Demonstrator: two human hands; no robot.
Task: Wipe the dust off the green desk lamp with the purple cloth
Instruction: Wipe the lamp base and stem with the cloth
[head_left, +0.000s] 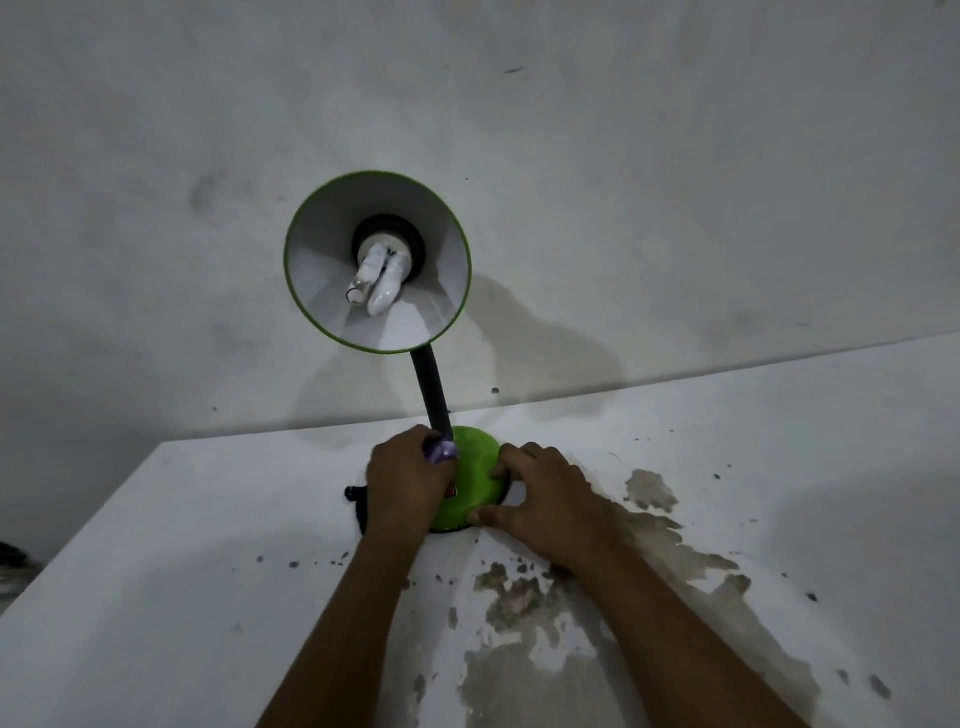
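The green desk lamp stands on a white table near the wall, with a round green base (475, 483), a black flexible neck (431, 387) and a green-rimmed shade (377, 262) tilted toward me, a white bulb inside. My left hand (408, 480) is closed on the purple cloth (441, 451), of which only a small bunch shows, pressed where the neck meets the base. My right hand (545, 501) grips the right edge of the base with thumb and fingers.
The white table (182, 571) has a large patch of peeled, stained surface at the right front and its left edge runs diagonally. A black cord end (356, 493) lies left of the base. The white wall is just behind the lamp.
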